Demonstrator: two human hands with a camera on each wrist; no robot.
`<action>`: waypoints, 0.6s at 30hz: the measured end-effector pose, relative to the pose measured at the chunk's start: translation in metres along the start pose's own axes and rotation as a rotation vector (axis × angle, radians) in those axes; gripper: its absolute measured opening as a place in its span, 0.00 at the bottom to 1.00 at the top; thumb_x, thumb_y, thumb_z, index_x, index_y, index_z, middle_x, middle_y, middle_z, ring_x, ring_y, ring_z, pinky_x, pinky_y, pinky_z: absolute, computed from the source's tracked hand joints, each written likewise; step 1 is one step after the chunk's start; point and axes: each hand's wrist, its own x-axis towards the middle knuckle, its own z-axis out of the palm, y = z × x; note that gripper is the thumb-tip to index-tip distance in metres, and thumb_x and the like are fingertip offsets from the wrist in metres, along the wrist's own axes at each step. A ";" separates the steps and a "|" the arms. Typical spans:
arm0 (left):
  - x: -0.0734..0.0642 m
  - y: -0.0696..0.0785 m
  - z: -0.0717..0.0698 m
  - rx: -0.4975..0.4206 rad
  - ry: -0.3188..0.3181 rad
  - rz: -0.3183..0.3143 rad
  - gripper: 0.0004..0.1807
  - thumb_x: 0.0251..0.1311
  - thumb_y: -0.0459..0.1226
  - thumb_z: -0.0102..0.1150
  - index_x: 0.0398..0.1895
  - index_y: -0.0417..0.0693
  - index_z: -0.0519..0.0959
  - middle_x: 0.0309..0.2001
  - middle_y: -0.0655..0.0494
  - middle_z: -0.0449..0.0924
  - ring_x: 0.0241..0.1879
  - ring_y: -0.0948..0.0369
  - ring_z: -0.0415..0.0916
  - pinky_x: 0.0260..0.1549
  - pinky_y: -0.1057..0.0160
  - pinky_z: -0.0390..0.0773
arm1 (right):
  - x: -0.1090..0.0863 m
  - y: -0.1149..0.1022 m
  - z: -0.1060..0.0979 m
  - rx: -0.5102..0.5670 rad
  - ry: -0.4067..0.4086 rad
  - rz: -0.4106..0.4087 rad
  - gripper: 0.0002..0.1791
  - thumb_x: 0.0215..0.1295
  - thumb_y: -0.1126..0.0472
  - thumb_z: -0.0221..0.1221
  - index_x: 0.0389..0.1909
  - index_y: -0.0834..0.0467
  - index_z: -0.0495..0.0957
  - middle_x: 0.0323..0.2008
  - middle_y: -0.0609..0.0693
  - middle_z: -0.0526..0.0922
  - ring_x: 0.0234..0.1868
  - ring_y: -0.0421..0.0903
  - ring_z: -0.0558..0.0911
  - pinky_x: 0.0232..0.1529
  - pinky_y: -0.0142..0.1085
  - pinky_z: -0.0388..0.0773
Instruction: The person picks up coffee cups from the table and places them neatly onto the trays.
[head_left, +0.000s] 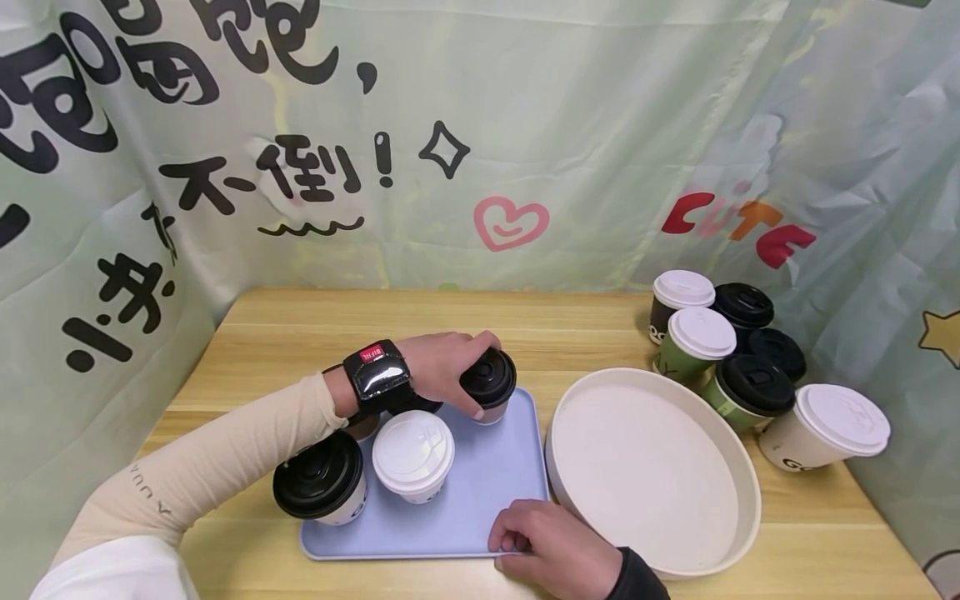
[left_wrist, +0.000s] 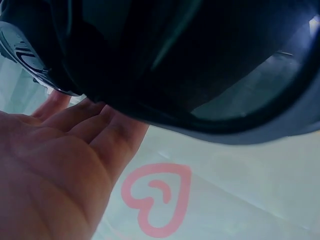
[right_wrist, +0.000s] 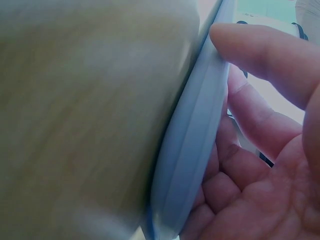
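My left hand (head_left: pixel 441 365) grips a black-lidded paper cup (head_left: pixel 492 382) from above, at the far right corner of the blue tray (head_left: pixel 468 504). Close up in the left wrist view, dark lids (left_wrist: pixel 165 65) hide the fingertips. On the tray, a white-lidded cup (head_left: pixel 413 454) and a black-lidded cup (head_left: pixel 318 477) stand near the front left. Another black-lidded cup (head_left: pixel 416 405) is partly hidden under my left wrist. With curled fingers, my right hand (head_left: pixel 558 546) pinches the tray's front right rim; its thumb (right_wrist: pixel 260 55) touches the edge in the right wrist view.
A round cream tray (head_left: pixel 652 467) with a raised rim lies right of the blue one. Several cups with white lids (head_left: pixel 701 332) and black lids (head_left: pixel 754 384) cluster behind it, and one white cup (head_left: pixel 821 427) leans at the right. A printed cloth (head_left: pixel 585 150) hangs behind the wooden table (head_left: pixel 360 317).
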 end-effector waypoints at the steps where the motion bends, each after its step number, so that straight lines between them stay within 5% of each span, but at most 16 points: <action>1: 0.000 0.001 0.000 0.001 -0.001 0.000 0.47 0.54 0.49 0.78 0.73 0.50 0.61 0.56 0.51 0.78 0.51 0.60 0.77 0.55 0.59 0.74 | 0.000 0.000 0.000 0.000 0.001 -0.001 0.07 0.63 0.63 0.68 0.34 0.47 0.82 0.29 0.32 0.73 0.32 0.29 0.73 0.36 0.26 0.72; 18: 0.002 0.007 0.004 0.032 -0.031 -0.023 0.45 0.53 0.48 0.79 0.70 0.53 0.64 0.50 0.52 0.80 0.47 0.60 0.78 0.51 0.61 0.75 | 0.000 0.000 -0.001 -0.006 -0.005 0.002 0.08 0.62 0.64 0.68 0.34 0.47 0.82 0.29 0.31 0.73 0.31 0.29 0.72 0.35 0.26 0.72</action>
